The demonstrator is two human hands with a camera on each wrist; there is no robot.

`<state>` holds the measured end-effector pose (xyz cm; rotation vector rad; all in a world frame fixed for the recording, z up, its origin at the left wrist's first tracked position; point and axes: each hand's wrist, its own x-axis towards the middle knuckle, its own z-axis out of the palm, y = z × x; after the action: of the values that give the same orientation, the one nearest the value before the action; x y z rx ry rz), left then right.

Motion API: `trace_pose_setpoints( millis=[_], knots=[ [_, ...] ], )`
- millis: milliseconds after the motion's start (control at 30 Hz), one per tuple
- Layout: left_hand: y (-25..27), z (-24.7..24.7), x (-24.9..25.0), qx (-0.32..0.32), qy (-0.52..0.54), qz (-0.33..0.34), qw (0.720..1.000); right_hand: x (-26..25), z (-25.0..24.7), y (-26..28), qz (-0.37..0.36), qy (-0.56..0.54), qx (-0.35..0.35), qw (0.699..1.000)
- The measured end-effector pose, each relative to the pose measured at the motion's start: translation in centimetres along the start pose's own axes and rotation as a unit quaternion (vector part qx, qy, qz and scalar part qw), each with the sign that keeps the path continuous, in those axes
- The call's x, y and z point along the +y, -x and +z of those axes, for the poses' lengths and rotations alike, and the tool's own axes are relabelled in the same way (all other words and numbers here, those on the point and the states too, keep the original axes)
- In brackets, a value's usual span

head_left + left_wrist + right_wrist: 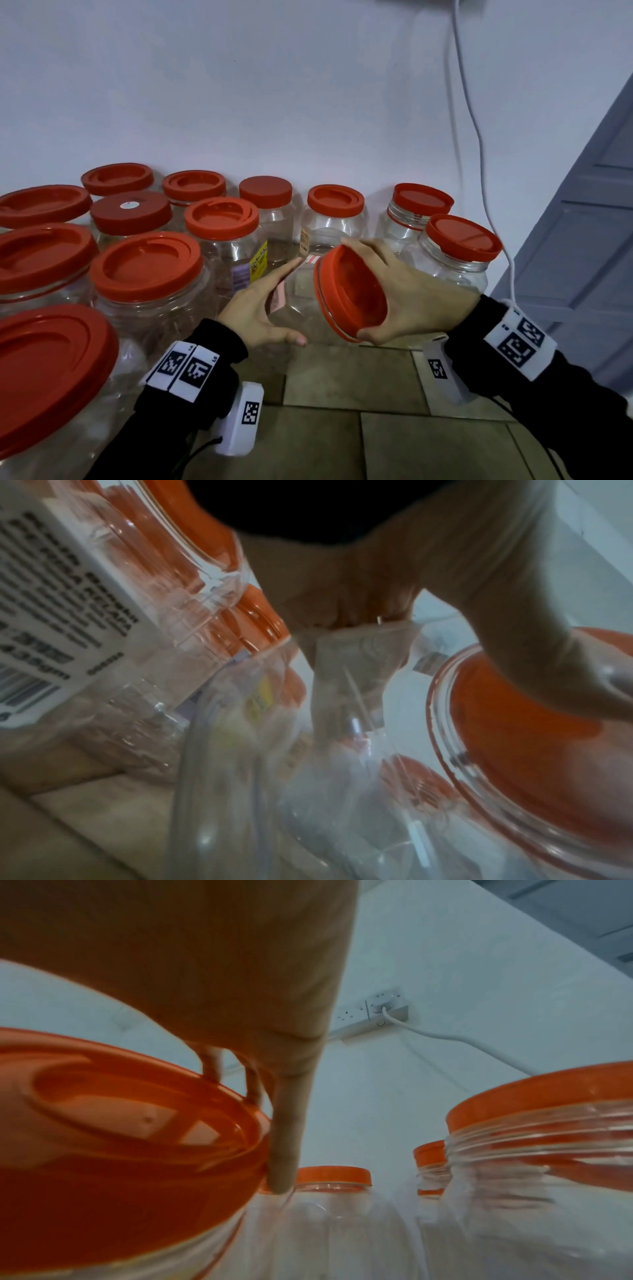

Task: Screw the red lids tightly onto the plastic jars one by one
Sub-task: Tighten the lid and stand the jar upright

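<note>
While the right hand (pixel 407 294) is gripping the red lid (pixel 349 294) with thumb at the rim's 6 o'clock and fingers curled over its 12 o'clock edge, the left hand (pixel 263 305) is steadying the clear jar (pixel 298 301) from its 9 o'clock side, fingers straight and spread against the wall, thumb reaching underneath. The jar is lying tilted between the two hands at the middle of the head view, above the tiled floor (pixel 359 377), its mouth turning toward the right hand. The lid is sitting on the jar's neck, so the step in hand is probably the tightening twist on this jar; whether the threads are fully home cannot be told. The other jars (pixel 147 274), from 9 to 1 o'clock along the wall (pixel 274 85), are all wearing lids. Next, the right hand is likely needing a firm clockwise turn while the left is bracing the jar against spinning, then setting it upright beside the rest
</note>
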<state>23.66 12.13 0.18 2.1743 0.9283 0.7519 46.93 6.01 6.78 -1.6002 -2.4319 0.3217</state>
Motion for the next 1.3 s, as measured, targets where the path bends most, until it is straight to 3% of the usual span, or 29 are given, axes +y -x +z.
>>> trace_pose_setpoints(
  millis=[100, 200, 267, 433, 533, 767, 933, 1033, 1167, 1300],
  knots=[
    [0.0, 0.1, 0.1, 0.007, 0.012, 0.000, 1.000, 0.8, -0.2, -0.2, -0.057, -0.019, -0.019, 0.998],
    [-0.1, 0.4, 0.2, 0.017, 0.025, 0.006, 1.000, 1.4, -0.2, -0.5, -0.065, -0.035, -0.013, 0.997],
    [0.0, 0.6, 0.3, 0.022, 0.017, 0.015, 1.000, 1.4, 0.1, -0.7, -0.032, -0.038, -0.001, 0.999],
    [0.6, 1.8, 0.7, 0.056, -0.037, 0.046, 0.997, 0.1, 1.1, -1.0, 0.127, -0.101, 0.035, 0.986],
    [0.8, 1.8, 0.6, 0.058, -0.043, 0.045, 0.996, -0.5, 1.1, -1.4, 0.169, -0.111, 0.046, 0.978],
    [0.8, 1.7, 0.7, 0.053, -0.072, 0.054, 0.995, 0.7, 1.4, -0.1, 0.003, -0.055, 0.045, 0.997],
    [0.2, 1.8, 0.4, 0.046, -0.063, 0.037, 0.996, 2.0, 1.4, 0.6, -0.126, 0.073, 0.045, 0.988],
    [-0.6, 1.4, -0.1, 0.011, -0.040, 0.045, 0.998, 2.6, 1.0, 0.4, -0.150, 0.086, 0.034, 0.984],
    [-1.2, 1.6, -1.0, 0.009, -0.032, 0.062, 0.998, 2.8, 1.3, 0.3, -0.097, 0.055, 0.040, 0.993],
    [-1.3, 2.2, -1.2, 0.035, -0.047, 0.095, 0.994, 2.1, 2.1, 0.0, 0.042, -0.047, 0.058, 0.996]
  ],
)
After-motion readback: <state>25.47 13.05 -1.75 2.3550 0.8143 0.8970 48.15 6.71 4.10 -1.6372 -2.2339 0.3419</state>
